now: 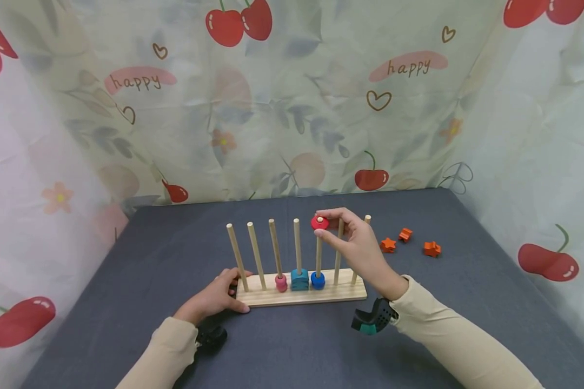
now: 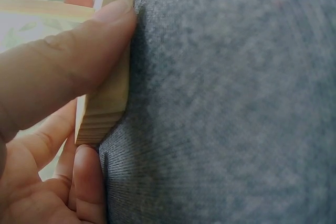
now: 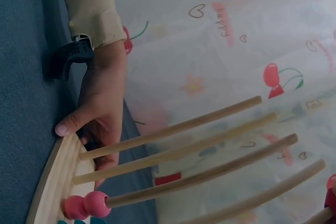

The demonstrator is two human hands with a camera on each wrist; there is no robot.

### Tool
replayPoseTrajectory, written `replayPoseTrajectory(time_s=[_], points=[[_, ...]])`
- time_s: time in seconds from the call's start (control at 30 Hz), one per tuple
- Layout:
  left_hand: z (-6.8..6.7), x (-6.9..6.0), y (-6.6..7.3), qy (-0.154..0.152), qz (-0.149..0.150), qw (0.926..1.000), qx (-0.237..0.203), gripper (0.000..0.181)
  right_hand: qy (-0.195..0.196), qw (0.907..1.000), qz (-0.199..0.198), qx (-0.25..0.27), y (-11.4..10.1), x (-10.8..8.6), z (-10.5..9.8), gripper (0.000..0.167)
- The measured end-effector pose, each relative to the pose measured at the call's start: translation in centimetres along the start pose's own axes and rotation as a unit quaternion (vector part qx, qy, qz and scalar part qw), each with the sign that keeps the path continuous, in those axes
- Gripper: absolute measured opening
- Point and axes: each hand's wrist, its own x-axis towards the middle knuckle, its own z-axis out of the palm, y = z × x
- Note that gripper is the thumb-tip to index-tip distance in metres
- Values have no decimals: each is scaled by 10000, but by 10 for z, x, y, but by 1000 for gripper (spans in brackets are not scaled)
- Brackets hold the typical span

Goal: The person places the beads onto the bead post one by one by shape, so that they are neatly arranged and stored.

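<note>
A wooden peg board (image 1: 267,298) with several upright pegs stands on the table. My left hand (image 1: 214,296) holds its left end, the thumb (image 2: 100,40) along the front edge and the fingers behind. My right hand (image 1: 357,246) pinches a red bead (image 1: 316,223) between thumb and fingertips; the tip of a peg shows in the bead's hole. Lower on that same peg sits a blue bead (image 1: 318,280). Teal pieces (image 1: 299,280) sit on the peg to its left, and pink beads (image 3: 97,204) on the one beyond. In the right wrist view only the red bead's edge (image 3: 331,199) shows.
Three orange star-shaped pieces, one of them a star (image 1: 388,245), lie on the dark table cloth (image 1: 282,346) right of the board. A printed curtain (image 1: 282,124) with cherries surrounds the table at the back and sides.
</note>
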Motion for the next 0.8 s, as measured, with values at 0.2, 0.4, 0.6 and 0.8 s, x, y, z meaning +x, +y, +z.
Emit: replayPoseTrajectory(time_s=[0.2, 0.4, 0.6, 0.8], points=[[0, 1, -1, 1, -10, 10000, -34, 72, 58, 9992, 272, 293, 7, -4, 5, 39], [0, 0, -1, -10, -7, 10000, -32, 72, -9, 9985, 454, 306, 23, -12, 12, 36], [-1, -1, 0, -2, -21, 10000, -16, 73, -63, 9976, 673, 136, 45, -25, 22, 35], [-1, -1, 1, 9, 23, 10000, -4, 73, -169, 9953, 953, 23, 66, -37, 30, 33]])
